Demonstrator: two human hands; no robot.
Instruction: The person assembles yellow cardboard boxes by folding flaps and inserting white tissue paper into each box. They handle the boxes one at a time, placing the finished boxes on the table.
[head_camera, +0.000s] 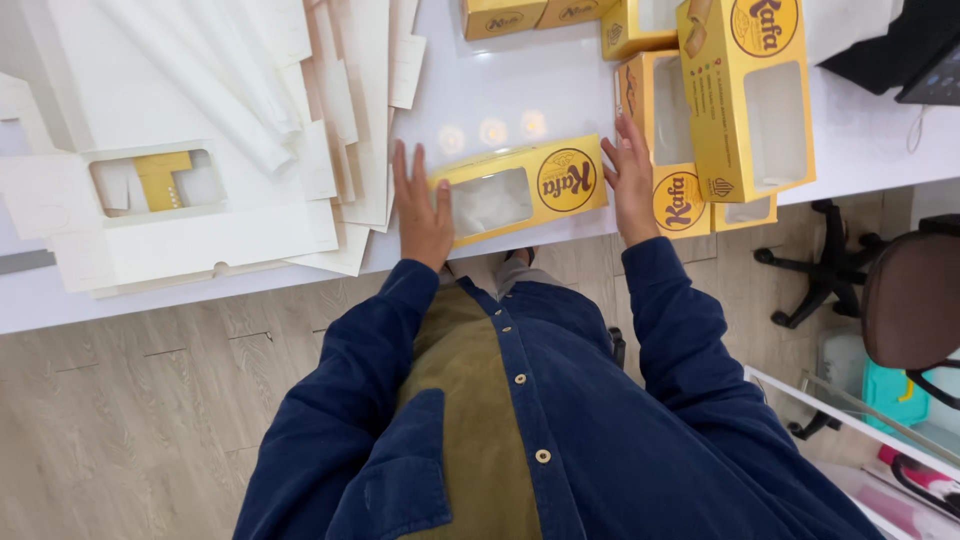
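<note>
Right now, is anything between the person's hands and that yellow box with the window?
Nothing visible: the left hand and right hand press directly against opposite ends of the yellow windowed cardboard box.

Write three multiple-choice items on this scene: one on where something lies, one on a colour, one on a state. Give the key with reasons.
1. Where does the pile of flat white card blanks lie?
A. On the floor
B. On the white table, to the left in the view
C. On the office chair

2. What colour is the windowed carton between the hands?
A. Yellow
B. Green
C. Red

3. How do the left hand and right hand meet that carton?
A. Both clenched into fists on top
B. Only one touches it
C. Open, one at each end

Key: B, the blanks cover the table's left part; A, its panels are yellow; C, the fingers are spread flat, one hand against each end.
</note>
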